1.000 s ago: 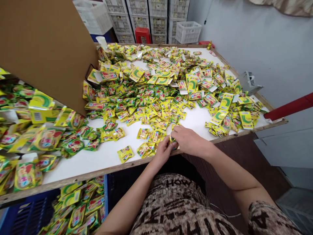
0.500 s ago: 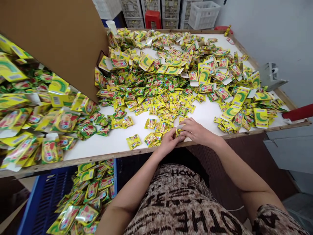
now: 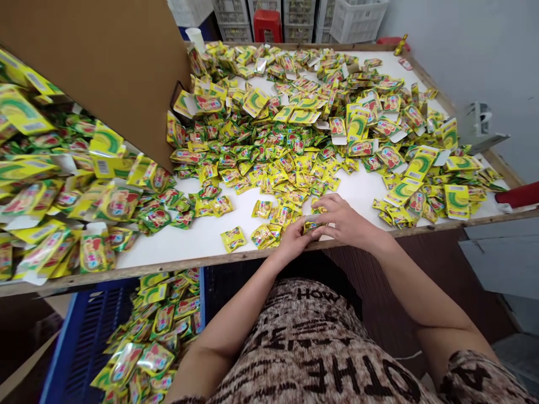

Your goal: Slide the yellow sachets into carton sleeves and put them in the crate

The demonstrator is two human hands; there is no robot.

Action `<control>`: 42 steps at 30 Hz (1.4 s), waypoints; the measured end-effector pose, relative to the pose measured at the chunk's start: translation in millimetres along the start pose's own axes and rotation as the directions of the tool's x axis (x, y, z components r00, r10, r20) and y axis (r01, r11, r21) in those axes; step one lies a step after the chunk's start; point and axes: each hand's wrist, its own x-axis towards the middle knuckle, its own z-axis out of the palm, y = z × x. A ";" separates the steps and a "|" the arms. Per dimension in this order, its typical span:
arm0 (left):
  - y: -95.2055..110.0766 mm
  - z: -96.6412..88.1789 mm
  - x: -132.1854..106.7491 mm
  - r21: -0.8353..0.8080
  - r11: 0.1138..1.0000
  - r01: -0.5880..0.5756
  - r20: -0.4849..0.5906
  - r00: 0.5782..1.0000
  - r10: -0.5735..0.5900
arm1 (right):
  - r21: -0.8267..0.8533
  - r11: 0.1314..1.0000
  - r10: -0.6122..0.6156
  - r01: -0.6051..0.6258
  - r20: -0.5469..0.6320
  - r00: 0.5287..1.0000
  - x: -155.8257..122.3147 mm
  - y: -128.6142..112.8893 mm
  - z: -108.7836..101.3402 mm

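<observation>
At the table's front edge, both hands meet around a small yellow candy box (image 3: 310, 225), which the fingers partly cover. My left hand (image 3: 295, 240) is closed on its near left side. My right hand (image 3: 344, 222) curls over it from the right, thumb and fingers pressed to the box. Just left of the hands lie loose yellow candy sachets (image 3: 263, 236), one sachet (image 3: 233, 239) apart from the others. Beyond them spreads a heap of yellow and green sachets (image 3: 290, 174) on the white tabletop (image 3: 197, 238).
Piled boxes (image 3: 120, 202) cover the table's left, beside a large brown cardboard panel (image 3: 105, 67). More boxes (image 3: 416, 168) lie at the right. A blue crate (image 3: 90, 320) of boxes stands below the edge. A red stool (image 3: 268, 25) and white crates (image 3: 357, 19) are behind.
The white flap seen on the box half a second ago no longer shows, and more of its yellow printed side is visible. Both hands stay at nearly the same spot; the view has shifted slightly.
</observation>
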 end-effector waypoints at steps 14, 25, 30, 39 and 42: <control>19.9 -9.6 -4.6 -0.186 0.975 0.125 0.089 0.990 -0.110 | 0.939 0.216 0.649 -0.269 0.068 0.758 -34.3 2.9 39.7; 20.9 -6.9 -3.3 0.005 0.999 -0.033 -0.337 0.941 0.033 | 0.895 0.418 0.626 -0.159 -0.157 0.764 -10.4 -2.2 44.8; 20.8 -2.5 2.5 0.012 0.998 -0.065 -0.322 0.945 0.065 | 0.911 0.383 0.693 -0.154 -0.173 0.700 -9.9 -1.2 51.2; 16.2 -13.8 8.3 0.345 0.890 -0.298 -0.184 0.909 0.375 | 0.867 0.466 0.652 -0.179 -0.199 0.732 -7.0 8.8 53.2; 11.1 -18.8 1.4 0.416 0.850 -0.324 -0.134 0.902 0.410 | 0.761 0.633 0.554 -0.140 -0.320 0.769 -11.8 8.5 53.9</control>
